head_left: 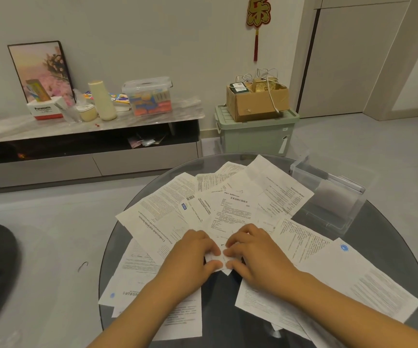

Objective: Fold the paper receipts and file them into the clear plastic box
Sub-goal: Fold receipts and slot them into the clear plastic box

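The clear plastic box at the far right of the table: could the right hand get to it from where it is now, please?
Probably yes. The clear plastic box sits open-topped beyond flat papers only, nothing standing between, though the right hand is pinching the small folded paper.

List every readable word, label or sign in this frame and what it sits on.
"Panasonic": white and red box on the low cabinet.
"乐": red and gold wall ornament.
Blue label on a sheet: too blurred to read.
Paper sheets on the glass table: print too small or blurred.
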Demonstrator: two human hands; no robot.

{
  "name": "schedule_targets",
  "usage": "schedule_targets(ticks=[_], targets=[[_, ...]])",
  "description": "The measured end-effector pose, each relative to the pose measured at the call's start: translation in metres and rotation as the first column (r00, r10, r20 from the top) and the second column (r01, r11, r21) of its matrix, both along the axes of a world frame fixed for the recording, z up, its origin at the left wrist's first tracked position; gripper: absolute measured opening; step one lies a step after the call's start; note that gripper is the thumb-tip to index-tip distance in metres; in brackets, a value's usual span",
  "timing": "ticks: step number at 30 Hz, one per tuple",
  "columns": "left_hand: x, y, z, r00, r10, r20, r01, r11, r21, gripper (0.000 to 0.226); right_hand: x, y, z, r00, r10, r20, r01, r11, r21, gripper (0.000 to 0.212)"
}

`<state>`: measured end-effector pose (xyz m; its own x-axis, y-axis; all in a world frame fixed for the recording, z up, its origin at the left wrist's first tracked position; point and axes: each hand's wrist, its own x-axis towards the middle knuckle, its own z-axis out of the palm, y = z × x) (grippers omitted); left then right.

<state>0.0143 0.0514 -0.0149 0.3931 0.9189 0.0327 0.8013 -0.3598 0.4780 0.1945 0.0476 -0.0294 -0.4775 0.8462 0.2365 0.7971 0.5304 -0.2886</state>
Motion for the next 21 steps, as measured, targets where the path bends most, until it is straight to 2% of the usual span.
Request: schedule_targets(ticks=[2, 4, 7, 9, 12, 14, 17, 21], targets=[[-0.003, 0.001, 0.001, 0.999, -0.033, -0.027, 0.032, 0.999, -0.036, 0.035, 0.003, 0.002, 0.000, 0.999, 0.044, 0.023, -0.042, 0.997, -0.058, 0.037], [-0.004, 0.002, 0.002, 0.996, -0.052, -0.072, 0.050, 0.998, -0.031, 0.040, 0.005, 0.003, 0.001, 0.998, 0.062, 0.028, -0.060, 0.997, -0.055, 0.037], [-0.005, 0.002, 0.005, 0.991, -0.066, -0.118, 0.069, 0.997, 0.020, 0.035, 0.007, 0.002, -0.001, 0.997, 0.078, 0.029, -0.077, 0.996, -0.038, 0.034], [-0.004, 0.000, 0.009, 0.994, -0.049, -0.093, 0.053, 0.998, 0.039, 0.027, 0.006, 0.001, -0.001, 0.997, 0.078, 0.028, -0.078, 0.997, -0.021, 0.042], [0.001, 0.000, 0.016, 0.999, -0.009, -0.031, 0.011, 0.998, 0.055, 0.018, 0.005, 0.003, 0.004, 1.000, -0.007, -0.008, 0.007, 1.000, 0.022, 0.053], [0.005, 0.001, 0.018, 0.996, 0.058, 0.073, -0.061, 0.997, 0.043, 0.013, 0.007, 0.003, 0.011, 0.996, -0.070, -0.058, 0.073, 0.995, 0.063, 0.048], [0.013, 0.004, 0.023, 0.927, 0.188, 0.323, -0.191, 0.981, -0.024, 0.004, 0.013, 0.002, 0.025, 0.986, -0.114, -0.118, 0.118, 0.992, 0.032, 0.038], [0.030, 0.010, 0.034, 0.885, 0.232, 0.403, -0.220, 0.972, -0.078, 0.006, 0.027, 0.004, 0.041, 0.960, -0.141, -0.243, 0.141, 0.990, -0.017, 0.027]])
